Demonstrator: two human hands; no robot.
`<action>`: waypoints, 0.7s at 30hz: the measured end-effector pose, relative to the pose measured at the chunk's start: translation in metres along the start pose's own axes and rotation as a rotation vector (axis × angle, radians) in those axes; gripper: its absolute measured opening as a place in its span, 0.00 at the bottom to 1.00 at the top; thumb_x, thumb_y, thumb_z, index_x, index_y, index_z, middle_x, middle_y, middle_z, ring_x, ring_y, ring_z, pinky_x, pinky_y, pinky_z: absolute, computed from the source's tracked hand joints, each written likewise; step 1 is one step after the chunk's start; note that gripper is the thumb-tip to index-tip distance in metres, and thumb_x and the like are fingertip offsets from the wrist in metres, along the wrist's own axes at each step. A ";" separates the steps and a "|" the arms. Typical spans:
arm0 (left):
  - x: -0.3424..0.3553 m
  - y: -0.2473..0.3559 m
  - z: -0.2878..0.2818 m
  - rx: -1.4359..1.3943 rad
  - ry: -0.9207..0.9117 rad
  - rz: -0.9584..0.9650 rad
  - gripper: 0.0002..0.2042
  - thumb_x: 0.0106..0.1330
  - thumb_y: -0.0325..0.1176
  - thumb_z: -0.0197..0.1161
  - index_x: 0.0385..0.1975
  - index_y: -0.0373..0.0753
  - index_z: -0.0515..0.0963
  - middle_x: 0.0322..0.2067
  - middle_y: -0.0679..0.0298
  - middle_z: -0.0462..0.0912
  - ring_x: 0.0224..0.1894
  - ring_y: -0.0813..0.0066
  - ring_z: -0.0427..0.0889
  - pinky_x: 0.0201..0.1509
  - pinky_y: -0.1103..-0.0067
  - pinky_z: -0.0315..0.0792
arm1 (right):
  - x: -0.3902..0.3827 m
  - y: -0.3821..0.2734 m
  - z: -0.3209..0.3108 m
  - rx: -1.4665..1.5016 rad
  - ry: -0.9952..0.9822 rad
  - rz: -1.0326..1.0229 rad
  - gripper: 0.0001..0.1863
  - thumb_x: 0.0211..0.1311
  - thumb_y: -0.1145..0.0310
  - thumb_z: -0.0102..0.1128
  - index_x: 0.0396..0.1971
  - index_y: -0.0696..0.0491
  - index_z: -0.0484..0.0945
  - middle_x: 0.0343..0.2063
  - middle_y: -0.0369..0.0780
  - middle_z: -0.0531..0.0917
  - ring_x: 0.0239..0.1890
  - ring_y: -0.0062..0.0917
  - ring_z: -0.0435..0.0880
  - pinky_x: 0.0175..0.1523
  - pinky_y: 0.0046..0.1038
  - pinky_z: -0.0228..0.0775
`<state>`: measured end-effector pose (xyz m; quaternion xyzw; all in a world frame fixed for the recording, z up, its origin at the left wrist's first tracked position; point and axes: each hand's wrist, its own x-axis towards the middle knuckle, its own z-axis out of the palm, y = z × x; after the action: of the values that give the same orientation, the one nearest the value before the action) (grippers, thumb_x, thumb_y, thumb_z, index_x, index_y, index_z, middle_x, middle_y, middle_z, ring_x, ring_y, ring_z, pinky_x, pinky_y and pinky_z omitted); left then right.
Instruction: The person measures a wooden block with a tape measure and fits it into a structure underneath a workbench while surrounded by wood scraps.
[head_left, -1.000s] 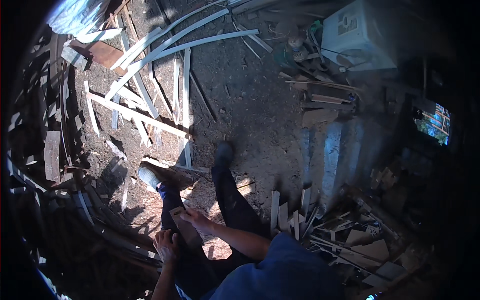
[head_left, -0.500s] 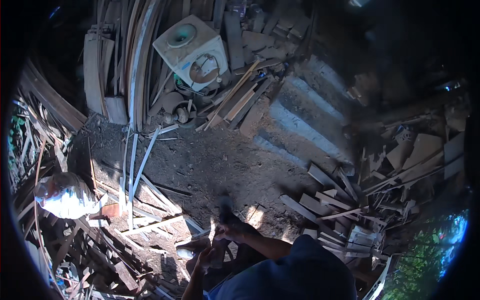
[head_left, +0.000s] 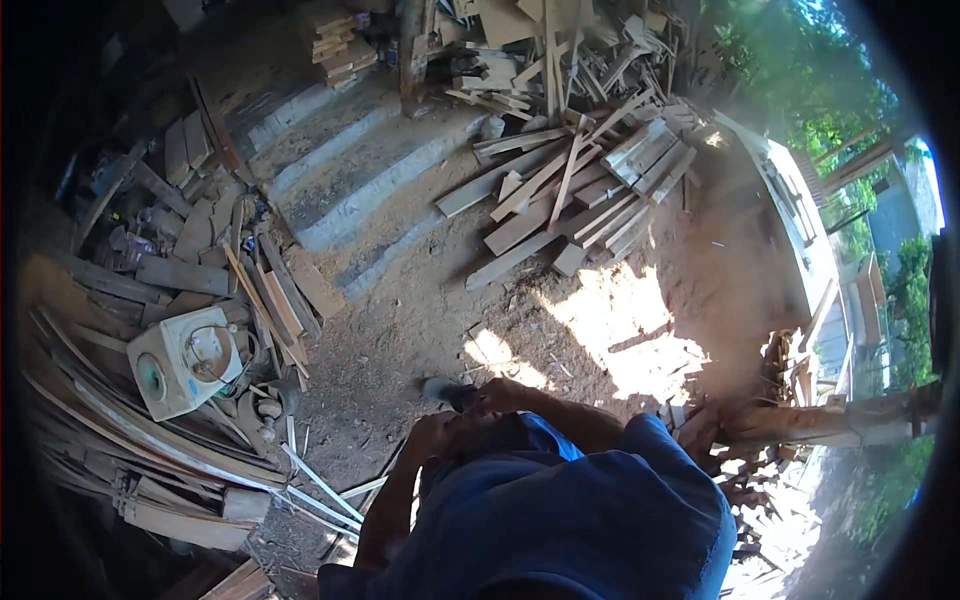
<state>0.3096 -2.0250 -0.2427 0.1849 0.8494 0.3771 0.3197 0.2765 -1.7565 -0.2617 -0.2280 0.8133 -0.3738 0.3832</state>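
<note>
Close together in front of my waist, both hands sit low in the picture against dark clothing. My left hand [head_left: 432,434] has its fingers curled in toward my body. A little farther right, my right hand [head_left: 500,396] is closed too, its fingertips in shadow. What either hand holds, if anything, is too dark and small to make out. The hem of my blue shirt [head_left: 560,490] lies just behind the hands. Beyond them a shoe [head_left: 447,391] of mine rests on the dirt floor [head_left: 390,330].
Loose boards [head_left: 590,200] lie piled ahead to the right. Low concrete steps [head_left: 370,190] rise at the far side. At left, a white appliance casing [head_left: 183,362] stands among wood scraps and long bent strips [head_left: 130,425]. A wooden post [head_left: 840,420] crosses the right side.
My view has swung to the right, so the steps, boards and white casing now appear farther left. Both hands stay close together at my waist, drawn nearer the shirt.
</note>
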 end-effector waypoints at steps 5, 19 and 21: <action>0.001 0.044 0.025 -0.241 -0.081 0.065 0.17 0.69 0.46 0.64 0.47 0.39 0.81 0.36 0.55 0.87 0.38 0.62 0.88 0.42 0.70 0.79 | -0.116 0.004 0.083 0.371 0.371 0.120 0.16 0.65 0.59 0.64 0.47 0.52 0.85 0.41 0.45 0.86 0.46 0.37 0.85 0.52 0.35 0.77; 0.077 0.093 0.121 -0.305 -0.442 -0.298 0.14 0.72 0.43 0.61 0.41 0.37 0.80 0.31 0.63 0.84 0.27 0.75 0.83 0.27 0.78 0.75 | -0.324 0.055 0.102 1.809 1.462 0.062 0.16 0.73 0.54 0.55 0.44 0.52 0.81 0.32 0.34 0.83 0.31 0.20 0.80 0.35 0.25 0.71; 0.116 0.143 0.171 -0.122 -0.545 -0.189 0.16 0.71 0.43 0.62 0.47 0.36 0.81 0.30 0.63 0.85 0.30 0.75 0.85 0.31 0.76 0.77 | -0.368 0.113 0.116 1.859 1.565 0.020 0.17 0.73 0.55 0.56 0.45 0.53 0.81 0.34 0.35 0.84 0.32 0.21 0.82 0.37 0.25 0.73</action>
<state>0.3523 -1.7787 -0.2686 0.1796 0.7214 0.3325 0.5803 0.5813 -1.4951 -0.2328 0.4273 0.2482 -0.8481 -0.1911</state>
